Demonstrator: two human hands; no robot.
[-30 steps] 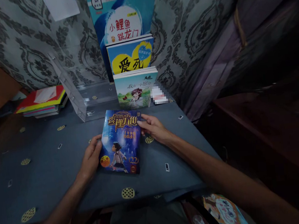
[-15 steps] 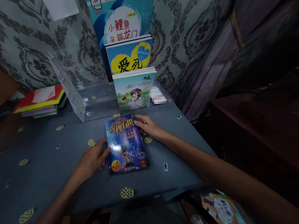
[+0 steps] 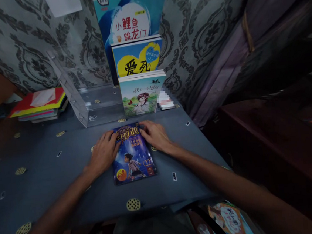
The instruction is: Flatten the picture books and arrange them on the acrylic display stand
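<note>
Other books (image 3: pixel 142 92) already stand up in the clear stand (image 3: pixel 74 99), ahead of the hands, but the shiny blue book (image 3: pixel 133 156) isn't there; it lies flat on the surface (image 3: pixel 54 187). The left hand (image 3: pixel 103 149) and right hand (image 3: pixel 156 136) touch its top part, fingers bent, but I can't tell if they grip. Its cover has gold letters and a drawn person.

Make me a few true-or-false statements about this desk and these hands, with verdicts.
1. The left hand and right hand both touch the blue book. True.
2. The blue book stands upright. False: it lies on the tablecloth.
3. The right hand is at the blue book's bottom edge. False: it is near the top right corner.
4. The book pile lies left of the clear stand. True.
5. The tablecloth is plain white. False: it is blue-grey with yellow shapes.
</note>
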